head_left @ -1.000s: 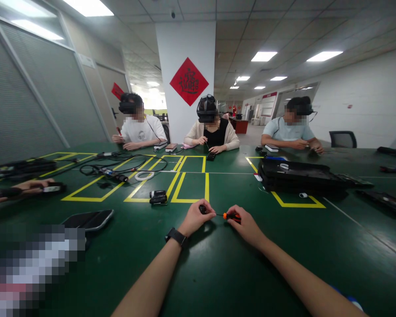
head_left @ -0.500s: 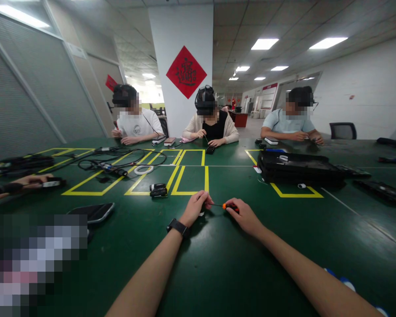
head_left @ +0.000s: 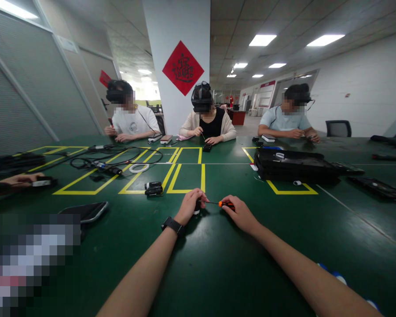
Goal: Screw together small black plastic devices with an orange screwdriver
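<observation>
My right hand (head_left: 240,211) is closed around the orange-and-black handle of a screwdriver (head_left: 222,204). Its thin shaft points left, and the tip ends at the fingers of my left hand (head_left: 188,206). Those fingers are wrapped round a small black-and-white object (head_left: 197,207), mostly hidden by the hand, so its kind is unclear. A dark watch sits on my left wrist. Just beyond and left of that hand, a pair of small black devices (head_left: 153,188) lies on the green table (head_left: 198,273).
Black cables (head_left: 86,163) and a white ring (head_left: 139,168) lie to the left, near yellow tape outlines. A flat dark device (head_left: 86,212) is at near left. A black case (head_left: 290,165) stands right. Three people sit opposite; another person's hand (head_left: 21,179) shows at left.
The view has shifted slightly, so things appear a little further left. More of the black-and-white object shows under my left hand. Both hands keep their holds.
</observation>
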`<state>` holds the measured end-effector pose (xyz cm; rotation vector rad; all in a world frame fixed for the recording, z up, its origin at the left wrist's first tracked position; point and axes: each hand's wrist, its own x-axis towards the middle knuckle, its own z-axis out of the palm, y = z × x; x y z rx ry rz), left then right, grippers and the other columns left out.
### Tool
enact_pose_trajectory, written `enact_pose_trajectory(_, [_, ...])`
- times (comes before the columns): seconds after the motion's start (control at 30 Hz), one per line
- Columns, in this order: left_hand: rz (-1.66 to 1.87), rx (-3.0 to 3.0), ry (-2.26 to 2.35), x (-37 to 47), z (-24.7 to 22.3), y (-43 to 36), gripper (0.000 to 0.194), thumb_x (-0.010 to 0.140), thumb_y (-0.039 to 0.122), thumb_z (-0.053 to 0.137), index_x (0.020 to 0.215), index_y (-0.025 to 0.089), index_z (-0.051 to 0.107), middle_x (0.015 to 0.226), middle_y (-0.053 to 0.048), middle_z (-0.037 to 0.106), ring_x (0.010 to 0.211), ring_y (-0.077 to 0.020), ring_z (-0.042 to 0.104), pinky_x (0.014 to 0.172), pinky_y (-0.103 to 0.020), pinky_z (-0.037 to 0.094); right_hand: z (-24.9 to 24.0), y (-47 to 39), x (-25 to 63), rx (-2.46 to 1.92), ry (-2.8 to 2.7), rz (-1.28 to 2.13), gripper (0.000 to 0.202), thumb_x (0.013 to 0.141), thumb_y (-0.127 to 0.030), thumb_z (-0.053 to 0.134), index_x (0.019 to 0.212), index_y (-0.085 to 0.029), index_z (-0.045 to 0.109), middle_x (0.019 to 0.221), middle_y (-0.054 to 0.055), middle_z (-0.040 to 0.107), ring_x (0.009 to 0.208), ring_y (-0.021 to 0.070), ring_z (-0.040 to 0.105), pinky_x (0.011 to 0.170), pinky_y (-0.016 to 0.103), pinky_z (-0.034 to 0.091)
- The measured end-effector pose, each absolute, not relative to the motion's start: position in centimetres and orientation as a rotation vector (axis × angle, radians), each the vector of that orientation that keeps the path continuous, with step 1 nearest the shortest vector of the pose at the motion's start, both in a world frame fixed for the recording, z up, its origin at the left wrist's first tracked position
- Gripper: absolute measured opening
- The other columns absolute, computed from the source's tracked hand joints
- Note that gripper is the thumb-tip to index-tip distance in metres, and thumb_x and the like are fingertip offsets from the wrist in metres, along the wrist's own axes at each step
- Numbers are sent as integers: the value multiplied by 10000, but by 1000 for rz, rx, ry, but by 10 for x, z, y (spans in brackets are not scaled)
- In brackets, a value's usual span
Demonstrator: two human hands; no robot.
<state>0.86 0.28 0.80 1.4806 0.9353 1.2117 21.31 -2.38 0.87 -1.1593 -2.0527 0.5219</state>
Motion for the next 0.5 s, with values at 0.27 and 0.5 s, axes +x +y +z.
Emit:
enact_pose_trajectory(0.27, [1220, 1623, 1066, 12, 7, 0, 246, 672, 388, 605, 694, 151, 544, 578, 20, 548, 470, -76, 476, 497, -206, 369, 8, -24, 213, -1152, -2041, 525, 148, 800, -238, 510, 925, -188, 573, 902, 39, 582, 856, 164, 522, 796, 325, 410])
enact_pose_trajectory(0.5, [1216, 1666, 1012, 10, 4, 2, 244, 660, 360, 639, 707, 147, 530, 586, 28, 533, 488, -74, 485, 507, -205, 378, 22, -23, 212, -1168, -1908, 408, 198, 783, -287, 528, 946, -180, 562, 955, 68, 567, 918, 199, 509, 842, 361, 400])
